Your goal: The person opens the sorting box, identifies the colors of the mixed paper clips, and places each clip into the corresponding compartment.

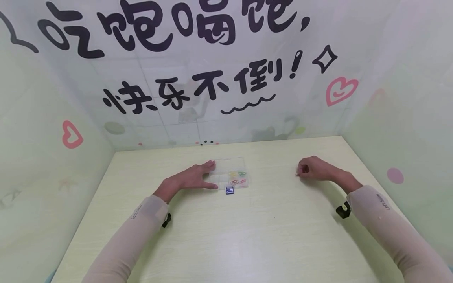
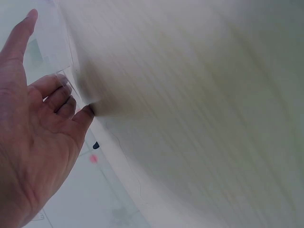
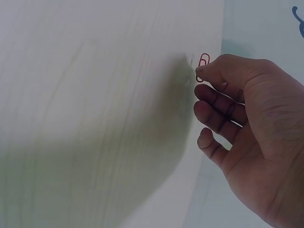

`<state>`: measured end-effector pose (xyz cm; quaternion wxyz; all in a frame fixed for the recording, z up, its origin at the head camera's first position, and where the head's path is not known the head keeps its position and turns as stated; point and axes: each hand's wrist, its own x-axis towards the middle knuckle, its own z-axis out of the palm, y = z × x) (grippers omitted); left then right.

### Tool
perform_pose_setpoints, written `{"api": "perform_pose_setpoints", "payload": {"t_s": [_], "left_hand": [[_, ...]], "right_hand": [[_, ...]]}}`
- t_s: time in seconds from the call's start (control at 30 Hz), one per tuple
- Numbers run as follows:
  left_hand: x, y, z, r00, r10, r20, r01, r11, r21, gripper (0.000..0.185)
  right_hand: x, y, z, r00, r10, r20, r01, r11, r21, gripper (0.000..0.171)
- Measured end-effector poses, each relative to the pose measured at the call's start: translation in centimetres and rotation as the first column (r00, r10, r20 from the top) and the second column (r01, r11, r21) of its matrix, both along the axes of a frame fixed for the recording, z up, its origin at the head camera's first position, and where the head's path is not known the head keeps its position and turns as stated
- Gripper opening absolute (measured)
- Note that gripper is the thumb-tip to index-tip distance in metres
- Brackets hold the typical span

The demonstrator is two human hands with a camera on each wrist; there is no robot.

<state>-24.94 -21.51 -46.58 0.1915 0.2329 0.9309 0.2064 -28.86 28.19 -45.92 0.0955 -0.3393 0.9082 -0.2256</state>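
Nearest to me lay both of my forearms in their pale beige sleeves, stretched out over the light yellow-green wooden table [image 1: 226, 236]. On the left, my left hand [image 1: 192, 179] rested flat against the left edge of the small clear plastic compartment box [image 1: 231, 175], its fingers straight and spread, steadying the box rather than gripping it. Inside the box a few coloured paper clips showed already sorted: yellow and green ones [image 1: 238, 173] in one row of cells, pink or red ones [image 1: 238, 181] in the row closer to me. Just in front of the box, touching or nearly touching its near wall, sat a small dark blue binder clip [image 1: 229, 190]. Well apart to the right, my right hand [image 1: 311, 169] had its fingers curled, thumb and forefinger pinching a thin red wire paper clip [image 3: 203, 64] just above the tabletop. Judging by that, some clips were filed, this red one was not yet in its cell, and the blue clip remained outside the box.
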Motion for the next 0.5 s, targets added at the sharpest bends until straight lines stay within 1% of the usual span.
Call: {"api": "perform_pose_setpoints", "payload": {"t_s": [0.17, 0.5], "left_hand": [[0.1, 0.1, 0.2, 1.000, -0.002, 0.003, 0.002, 1.000, 0.001, 0.107], [0.2, 0.2, 0.2, 1.000, 0.012, 0.007, -0.012, 1.000, -0.006, 0.107]], "right_hand": [[0.1, -0.8, 0.5, 0.999, 0.020, -0.042, -0.020, 1.000, -0.011, 0.018], [0.5, -3.1, 1.4, 0.994, 0.078, -0.072, -0.081, 0.996, -0.037, 0.020]]}}
